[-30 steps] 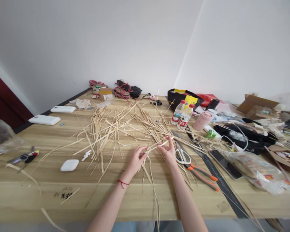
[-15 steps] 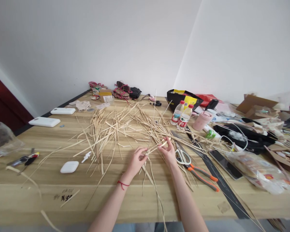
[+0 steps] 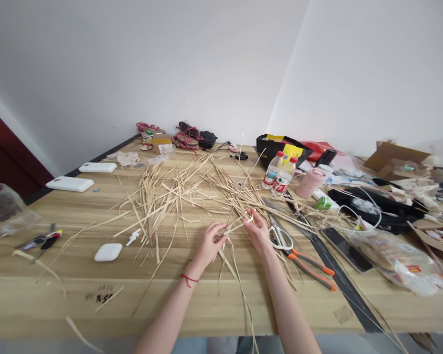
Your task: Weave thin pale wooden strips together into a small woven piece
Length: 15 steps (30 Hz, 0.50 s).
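A loose heap of pale straw strips (image 3: 180,191) is spread over the middle of the wooden table (image 3: 59,290). My left hand (image 3: 209,244), with a red string at the wrist, pinches one end of a few strips in front of the heap. My right hand (image 3: 257,228) pinches the other end of the same strips, its fingers curled round them. Long strips hang from between my hands down over the table's near edge.
White-handled scissors (image 3: 280,238) and orange-handled pliers (image 3: 310,268) lie just right of my right hand. Two water bottles (image 3: 279,173), a pink cup (image 3: 310,183), a phone (image 3: 345,249), bags and cardboard crowd the right. An earbud case (image 3: 108,251), two power banks (image 3: 70,184) and a clear container (image 3: 3,209) sit left.
My hands stayed at the same spot and drew slightly closer, working the strips between the fingers. The hanging strips swung a little to the right.
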Available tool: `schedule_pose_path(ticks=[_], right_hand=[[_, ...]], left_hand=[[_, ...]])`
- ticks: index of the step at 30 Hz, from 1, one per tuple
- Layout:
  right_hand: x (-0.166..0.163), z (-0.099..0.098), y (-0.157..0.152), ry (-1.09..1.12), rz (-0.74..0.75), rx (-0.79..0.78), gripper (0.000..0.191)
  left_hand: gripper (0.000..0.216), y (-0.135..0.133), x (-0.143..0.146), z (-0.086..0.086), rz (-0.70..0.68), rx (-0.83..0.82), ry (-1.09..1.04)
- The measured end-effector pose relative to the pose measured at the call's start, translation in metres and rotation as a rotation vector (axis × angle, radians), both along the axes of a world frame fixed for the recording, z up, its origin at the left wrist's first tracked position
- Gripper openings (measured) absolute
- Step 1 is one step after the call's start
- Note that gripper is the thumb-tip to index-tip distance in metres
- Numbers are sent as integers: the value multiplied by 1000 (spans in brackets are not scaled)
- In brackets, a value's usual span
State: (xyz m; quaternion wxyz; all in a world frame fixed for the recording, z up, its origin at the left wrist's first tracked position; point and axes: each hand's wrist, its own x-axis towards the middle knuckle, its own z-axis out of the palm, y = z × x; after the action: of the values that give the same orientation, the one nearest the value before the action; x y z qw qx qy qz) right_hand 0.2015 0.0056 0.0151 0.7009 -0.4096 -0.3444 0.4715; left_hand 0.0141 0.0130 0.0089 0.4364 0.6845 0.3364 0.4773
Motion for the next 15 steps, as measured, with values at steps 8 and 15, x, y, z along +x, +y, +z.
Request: schedule_pose_path(ticks=[8,15], right_hand=[[-6,1,1,-12,-74,19,67],[-9,-1,2,-115,-41,65,57]], left_hand=[[30,1,-1,1,-2,25,29],[29,-1,0,3,11,13,42]])
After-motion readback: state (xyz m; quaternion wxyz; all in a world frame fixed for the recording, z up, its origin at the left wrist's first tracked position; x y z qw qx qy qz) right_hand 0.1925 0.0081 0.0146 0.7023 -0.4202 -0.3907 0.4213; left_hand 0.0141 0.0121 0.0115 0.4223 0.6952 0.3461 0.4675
